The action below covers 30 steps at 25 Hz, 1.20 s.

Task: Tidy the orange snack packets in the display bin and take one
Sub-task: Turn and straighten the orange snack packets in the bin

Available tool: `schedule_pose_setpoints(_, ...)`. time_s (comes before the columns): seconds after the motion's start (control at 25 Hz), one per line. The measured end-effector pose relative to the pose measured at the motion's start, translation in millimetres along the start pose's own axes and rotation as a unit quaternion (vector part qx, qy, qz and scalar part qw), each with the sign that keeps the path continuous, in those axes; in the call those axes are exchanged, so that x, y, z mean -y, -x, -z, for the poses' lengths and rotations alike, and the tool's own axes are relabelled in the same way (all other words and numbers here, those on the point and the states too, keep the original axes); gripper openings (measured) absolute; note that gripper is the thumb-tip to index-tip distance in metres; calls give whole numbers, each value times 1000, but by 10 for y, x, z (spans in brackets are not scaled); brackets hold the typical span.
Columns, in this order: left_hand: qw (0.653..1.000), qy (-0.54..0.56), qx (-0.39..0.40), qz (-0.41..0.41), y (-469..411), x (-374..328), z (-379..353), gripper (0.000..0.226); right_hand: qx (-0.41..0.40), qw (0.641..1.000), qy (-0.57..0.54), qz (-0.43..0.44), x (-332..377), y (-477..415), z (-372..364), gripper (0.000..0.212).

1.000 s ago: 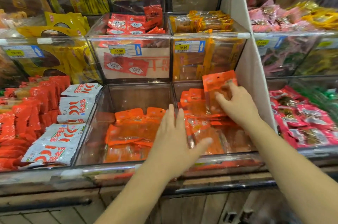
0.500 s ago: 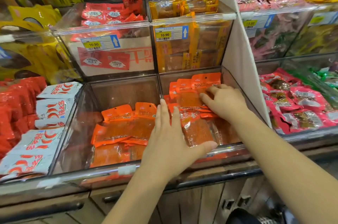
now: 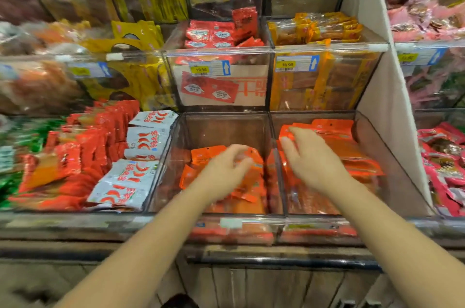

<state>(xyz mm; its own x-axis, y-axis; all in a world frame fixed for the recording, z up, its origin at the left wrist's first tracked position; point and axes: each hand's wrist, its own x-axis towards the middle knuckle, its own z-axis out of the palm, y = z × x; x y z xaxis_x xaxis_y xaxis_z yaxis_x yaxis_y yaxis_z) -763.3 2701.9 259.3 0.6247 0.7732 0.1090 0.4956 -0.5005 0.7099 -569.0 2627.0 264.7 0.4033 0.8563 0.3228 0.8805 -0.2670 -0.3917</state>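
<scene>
Supermarket snack aisle: the left hand (image 3: 226,171) curls over orange packets (image 3: 206,152) in the left bin (image 3: 226,129), its grip too blurred to tell; the right hand (image 3: 312,156) hovers, fingers spread, above more packets in the right bin (image 3: 375,154).

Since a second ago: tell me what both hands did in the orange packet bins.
The right hand let go of the orange packet it held upright at the right bin's back; that packet lies on the stack, and the hand shifted toward the divider, fingers spread. The left hand moved off the divider into the left bin, fingers curling; blur hides any grip. Bins unchanged.
</scene>
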Motion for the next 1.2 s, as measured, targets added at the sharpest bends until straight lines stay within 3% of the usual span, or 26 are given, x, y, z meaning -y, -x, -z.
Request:
schedule_pose_setpoints(0.12,972,-192,-21,136,-242,444,260,42,57,998,-6,17,521,156,-260,81)
schedule_pose_setpoints(0.24,920,-287,61,261,-416,671,258,69,27,997,65,29,631,230,-400,83)
schedule_pose_setpoints(0.32,902,-319,92,275,-519,710,194,76,19,994,97,37,599,210,-429,81)
schedule_pose_setpoints(0.44,901,-324,77,279,-625,723,135,81,17,989,136,53,600,197,-472,80)
schedule_pose_setpoints(0.64,923,-271,12,274,-598,648,164,91,18,989,136,49,622,207,-465,75)
schedule_pose_setpoints(0.76,940,-248,-59,225,-494,595,218,84,12,995,88,49,622,228,-454,60)
schedule_pose_setpoints(0.88,972,-111,-180,103,-290,510,324,80,-35,995,-75,48,579,248,-416,46)
schedule_pose_setpoints(0.96,973,22,-231,11,-103,385,359,83,-71,980,-179,58,567,256,-320,45)
schedule_pose_setpoints(1.08,952,177,-246,-49,142,206,282,87,-16,939,-343,27,573,272,-156,39)
schedule_pose_setpoints(1.2,941,263,-209,-43,242,80,126,84,11,912,-409,25,477,302,-135,11)
